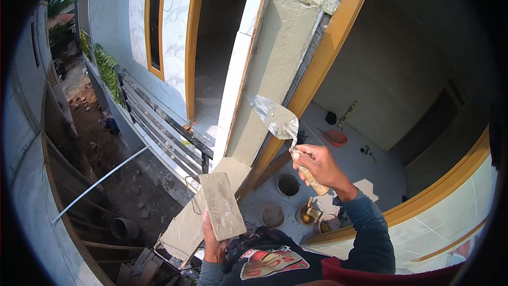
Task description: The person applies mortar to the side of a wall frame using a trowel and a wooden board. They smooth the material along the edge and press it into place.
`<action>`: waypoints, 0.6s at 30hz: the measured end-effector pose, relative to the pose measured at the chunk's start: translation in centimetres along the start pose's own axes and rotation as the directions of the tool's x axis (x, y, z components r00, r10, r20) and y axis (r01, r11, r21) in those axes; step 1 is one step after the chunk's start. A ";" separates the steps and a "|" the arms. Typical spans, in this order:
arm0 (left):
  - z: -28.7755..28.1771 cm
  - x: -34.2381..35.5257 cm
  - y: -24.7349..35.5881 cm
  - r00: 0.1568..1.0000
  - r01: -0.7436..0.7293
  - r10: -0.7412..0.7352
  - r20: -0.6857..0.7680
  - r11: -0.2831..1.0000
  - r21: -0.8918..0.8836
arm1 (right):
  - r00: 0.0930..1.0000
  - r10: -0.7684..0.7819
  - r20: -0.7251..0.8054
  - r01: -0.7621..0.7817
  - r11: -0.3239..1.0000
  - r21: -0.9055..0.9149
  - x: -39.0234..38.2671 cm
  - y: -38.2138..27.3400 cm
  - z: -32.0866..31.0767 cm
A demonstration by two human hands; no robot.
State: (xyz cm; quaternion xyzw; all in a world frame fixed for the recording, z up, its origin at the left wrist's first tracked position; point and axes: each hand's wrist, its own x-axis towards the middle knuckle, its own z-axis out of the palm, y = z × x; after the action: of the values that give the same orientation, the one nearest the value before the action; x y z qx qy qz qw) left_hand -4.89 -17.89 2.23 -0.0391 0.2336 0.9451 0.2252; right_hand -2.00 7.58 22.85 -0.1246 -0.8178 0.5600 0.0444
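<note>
From where I stand, the right hand (316, 167) is clenched round the wooden handle of a pointed steel trowel (275, 117), its butt end sticking out below the fist at about five o'clock and its mortar-smeared blade reaching to eleven. The blade lies over a long upright strip of wet grey plaster (281, 47), which runs on up toward eleven o'clock from the fist; whether the steel touches the plaster is hard to tell at this angle. At the right hand's eight o'clock, well apart, the left hand (211, 241) grasps a flat rectangular board coated in grey mortar (223, 206) by its lower left edge, the fingers partly hidden behind it.

Close by the blade, an orange-yellow wooden door frame (334, 37) stands along the strip's right side, bounding the space there. A black metal railing (159, 112) crowds in at the left hand's eleven o'clock, its near end close to the board. Round the right hand, a dark round bucket (288, 185) sits on the floor at eight, a shallow orange-red pan (335, 137) at one, and a yellow spirit level (347, 115) farther out at one.
</note>
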 end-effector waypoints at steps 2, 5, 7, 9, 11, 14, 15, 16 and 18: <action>-0.2 0.4 0.0 1.000 0.006 -0.007 0.022 1.000 0.020 | 0.999 0.054 0.010 -0.053 0.996 -0.079 -0.5 0.5 -0.3; -0.1 1.0 -0.2 1.000 0.004 -0.004 0.011 0.999 0.040 | 0.999 -0.015 -0.030 0.003 0.932 -0.363 -1.0 -2.6 -0.9; -0.4 0.5 0.1 1.000 -0.001 0.001 -0.008 0.998 0.061 | 1.000 -0.018 -0.007 0.015 0.944 -0.330 -0.8 -6.8 -1.2; -0.6 0.2 0.4 0.999 -0.012 0.012 0.034 1.000 0.001 | 0.996 -0.081 -0.044 0.063 0.950 -0.305 -0.7 -11.1 -1.7; 0.3 -0.4 0.4 1.000 0.003 -0.003 0.013 1.000 0.011 | 0.978 -0.152 -0.140 0.108 0.953 -0.284 -0.8 -13.7 -2.7; 0.0 -0.3 -0.1 0.999 0.036 -0.036 0.014 0.999 0.005 | 0.893 -0.362 -0.266 0.294 0.919 -0.263 -1.0 -15.7 -3.0; -0.5 -0.4 -0.2 0.999 0.039 -0.039 0.033 0.999 -0.005 | 0.881 -0.395 -0.259 0.350 0.915 -0.201 -0.7 -15.9 -3.2; -0.7 -0.5 -0.1 0.999 0.048 -0.047 0.020 0.999 -0.007 | 0.868 -0.426 -0.255 0.404 0.905 -0.136 -0.4 -15.8 -3.5; -0.5 -0.4 -0.1 0.999 0.030 -0.030 0.038 0.999 -0.019 | 0.894 -0.396 -0.209 0.395 0.918 -0.046 0.0 -15.0 -3.9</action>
State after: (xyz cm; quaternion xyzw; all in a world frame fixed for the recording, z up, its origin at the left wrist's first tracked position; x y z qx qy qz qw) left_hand -4.47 -18.23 1.88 -0.0271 0.2194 0.9444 0.2433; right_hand -3.50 5.93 38.20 -0.0156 -0.8173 0.5215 0.2448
